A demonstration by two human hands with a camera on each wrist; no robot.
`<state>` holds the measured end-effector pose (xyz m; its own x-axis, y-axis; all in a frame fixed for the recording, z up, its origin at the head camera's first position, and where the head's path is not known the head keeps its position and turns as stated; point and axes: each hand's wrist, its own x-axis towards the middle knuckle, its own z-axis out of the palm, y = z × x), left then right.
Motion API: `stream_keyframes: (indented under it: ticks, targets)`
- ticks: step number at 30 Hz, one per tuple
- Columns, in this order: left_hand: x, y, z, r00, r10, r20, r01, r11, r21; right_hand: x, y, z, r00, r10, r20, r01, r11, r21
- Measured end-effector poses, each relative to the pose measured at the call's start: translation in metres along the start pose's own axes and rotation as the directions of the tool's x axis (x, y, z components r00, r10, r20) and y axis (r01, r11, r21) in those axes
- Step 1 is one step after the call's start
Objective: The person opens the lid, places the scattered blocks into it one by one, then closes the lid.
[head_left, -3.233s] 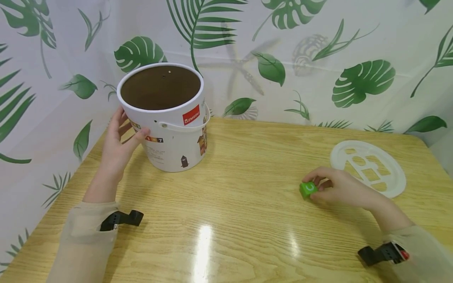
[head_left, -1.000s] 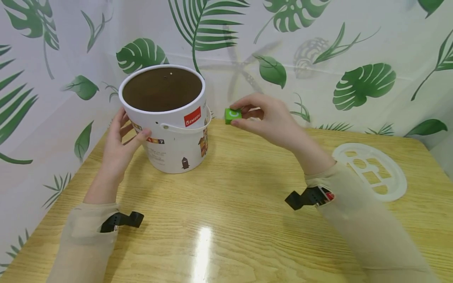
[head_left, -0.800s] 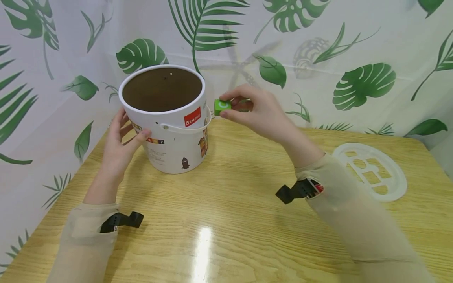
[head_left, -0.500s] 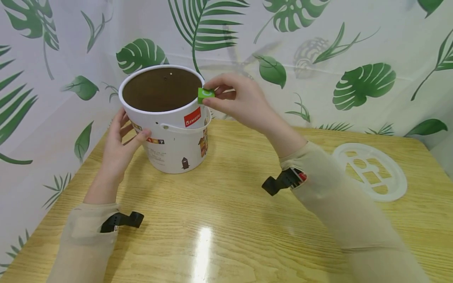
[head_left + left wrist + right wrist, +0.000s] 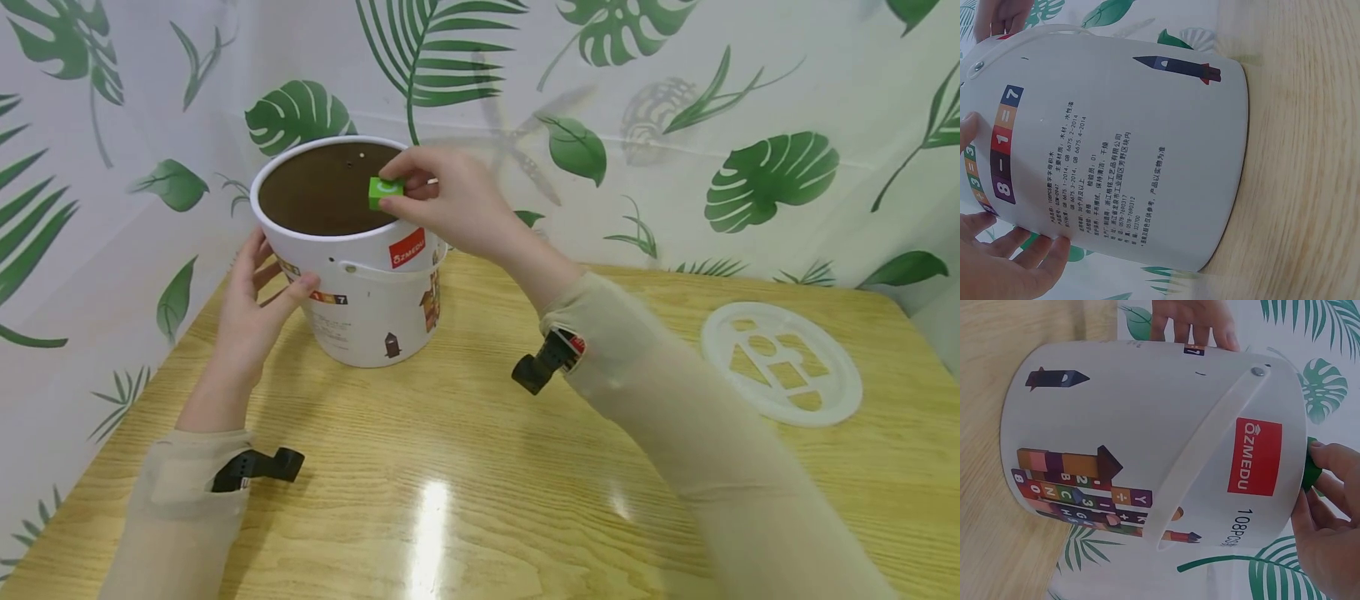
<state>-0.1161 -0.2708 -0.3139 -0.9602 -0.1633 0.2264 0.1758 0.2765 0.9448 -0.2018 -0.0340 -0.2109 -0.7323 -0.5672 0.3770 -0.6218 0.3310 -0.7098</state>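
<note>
A white bucket (image 5: 360, 308) with printed pictures, a red label and a white handle stands upright on the table at the back left. My left hand (image 5: 242, 312) holds its left side, thumb on the front and fingers around the far side; the left wrist view shows those fingertips (image 5: 1054, 256) against the wall. My right hand (image 5: 459, 200) pinches a small green block (image 5: 386, 192) with a pale curved mark on top, between thumb and fingers. The block overlaps the bucket's dark opening, just inside the right rim. The bucket's bottom is hidden.
A white oval plate with shaped cut-outs (image 5: 847, 387) lies on the wooden table (image 5: 480, 467) at the right. Behind the table hangs a white cloth (image 5: 660, 200) printed with green leaves. Black wrist cameras sit on both sleeves.
My right hand has picked the green block up from the table at the right and carried it left and up to the bucket's opening. The left hand stays on the bucket.
</note>
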Motion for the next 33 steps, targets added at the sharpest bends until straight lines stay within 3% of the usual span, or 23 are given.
stream_keyframes:
  ticks: [11,33]
  targets:
    - [0.001,0.001,0.000,1.000,-0.006,-0.004,0.006,1.000,0.001,0.011,-0.002,0.008,0.997,0.063,0.038,-0.060,0.995,-0.080]
    - [0.001,-0.001,0.000,1.000,0.001,0.001,-0.001,1.000,-0.008,0.010,0.003,0.012,0.993,0.119,0.018,-0.117,0.989,-0.092]
